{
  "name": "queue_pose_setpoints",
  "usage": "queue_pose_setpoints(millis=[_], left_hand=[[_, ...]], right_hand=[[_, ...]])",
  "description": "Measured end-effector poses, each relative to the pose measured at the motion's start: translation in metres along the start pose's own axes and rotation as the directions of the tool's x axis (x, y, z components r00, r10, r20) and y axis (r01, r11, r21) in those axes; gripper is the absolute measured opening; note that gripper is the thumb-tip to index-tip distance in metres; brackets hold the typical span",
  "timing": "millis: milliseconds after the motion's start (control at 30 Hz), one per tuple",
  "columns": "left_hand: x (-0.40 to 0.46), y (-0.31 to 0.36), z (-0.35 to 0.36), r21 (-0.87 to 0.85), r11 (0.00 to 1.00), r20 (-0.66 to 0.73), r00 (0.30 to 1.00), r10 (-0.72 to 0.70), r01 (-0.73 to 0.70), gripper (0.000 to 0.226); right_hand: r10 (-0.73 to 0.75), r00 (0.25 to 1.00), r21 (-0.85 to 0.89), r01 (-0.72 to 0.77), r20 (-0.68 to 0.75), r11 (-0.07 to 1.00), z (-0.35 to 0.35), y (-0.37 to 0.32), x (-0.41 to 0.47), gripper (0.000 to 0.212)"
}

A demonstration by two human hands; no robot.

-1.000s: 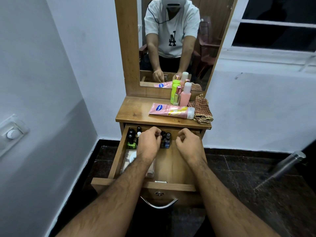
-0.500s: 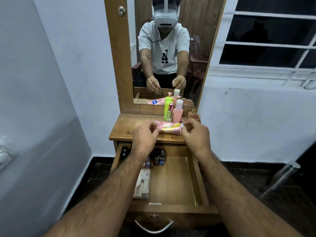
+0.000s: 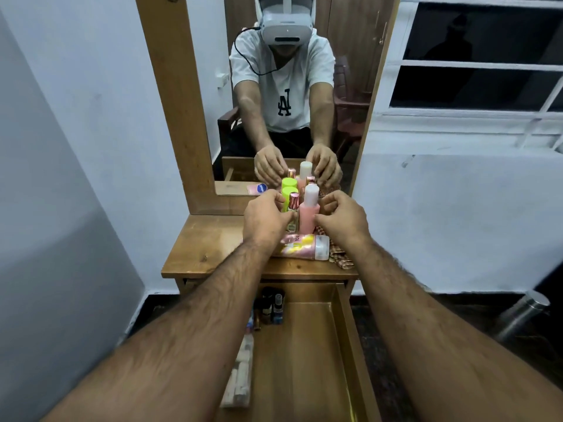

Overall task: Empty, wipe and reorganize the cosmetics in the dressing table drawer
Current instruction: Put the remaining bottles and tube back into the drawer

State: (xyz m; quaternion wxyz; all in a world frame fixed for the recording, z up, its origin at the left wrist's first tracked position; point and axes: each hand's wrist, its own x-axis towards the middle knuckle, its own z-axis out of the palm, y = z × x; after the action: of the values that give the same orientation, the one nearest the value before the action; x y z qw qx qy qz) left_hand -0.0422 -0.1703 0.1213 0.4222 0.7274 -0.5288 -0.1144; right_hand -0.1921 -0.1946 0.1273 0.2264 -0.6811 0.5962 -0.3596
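Both hands, left hand [image 3: 268, 216] and right hand [image 3: 342, 219], are now reaching from the drawer [image 3: 307, 345] to the tabletop bottles [image 3: 307, 214], fingers curled; whether they grip anything, I cannot tell.

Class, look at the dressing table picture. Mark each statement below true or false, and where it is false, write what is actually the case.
1. The drawer is pulled open. True.
2. The pink tube stands upright on the tabletop. False: it lies on its side, its white cap pointing right.
3. Some small bottles are in the drawer's back left corner. True.
4. Both hands are down inside the drawer. False: the left hand and right hand are up at the cluster of bottles by the mirror.
5. The pink bottle has a green cap. False: its cap is white; the green cap belongs to the green bottle beside it.
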Motion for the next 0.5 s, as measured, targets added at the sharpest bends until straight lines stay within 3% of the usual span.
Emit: queue_pose_setpoints(millis=[500], left_hand=[[0.005,0.000,0.022,0.128,0.991,-0.028,0.999,-0.039,0.042,0.031]], right_hand=[[0.017,0.999,-0.086,-0.013,0.045,0.996,0.009,0.006,0.019,0.025]])
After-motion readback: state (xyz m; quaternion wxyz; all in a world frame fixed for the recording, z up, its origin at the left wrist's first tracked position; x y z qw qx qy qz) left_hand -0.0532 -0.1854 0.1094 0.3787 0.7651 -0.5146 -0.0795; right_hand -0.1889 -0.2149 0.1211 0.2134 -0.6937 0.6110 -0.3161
